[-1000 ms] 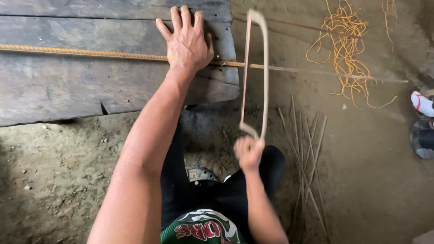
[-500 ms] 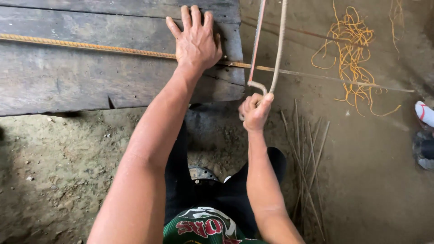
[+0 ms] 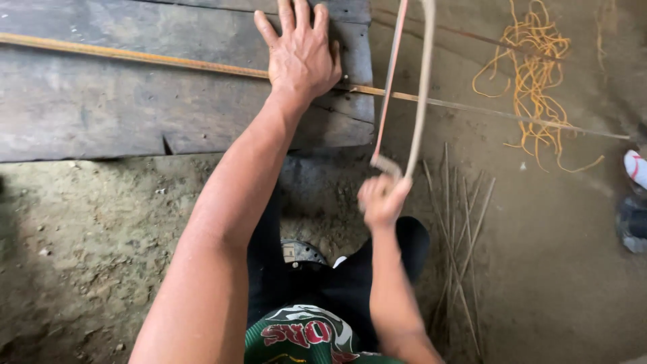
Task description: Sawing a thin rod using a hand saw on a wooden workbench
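The left hand (image 3: 301, 54) lay flat and open on the dark wooden plank (image 3: 135, 108), with the fingers spread and pointing away from the person, and the left arm was stretched out straight from the lower part of the view up to the plank. Under the palm it pressed down a long thin metal rod (image 3: 135, 57), rusty and orange-brown in colour. The rod lay across the plank with its long axis going from the upper left to the right, sloping a little downward, and it continued past the right edge of the plank over the earth floor (image 3: 101, 256). The right hand (image 3: 382, 199) was closed around the handle of a hacksaw (image 3: 404, 87), and it looked a little blurred. The right forearm rose from the bottom of the view to this hand. The saw stood almost upright in the picture, with its long axis pointing away from the person and leaning slightly to the right; its thin blade was on the left side and the pale frame on the right. The blade crossed the rod just beside the right edge of the plank, near the left hand. A bundle of thin straight rods (image 3: 458, 229) lay on the floor to the right of the right hand, and a tangle of orange wire (image 3: 539, 74) lay farther away.
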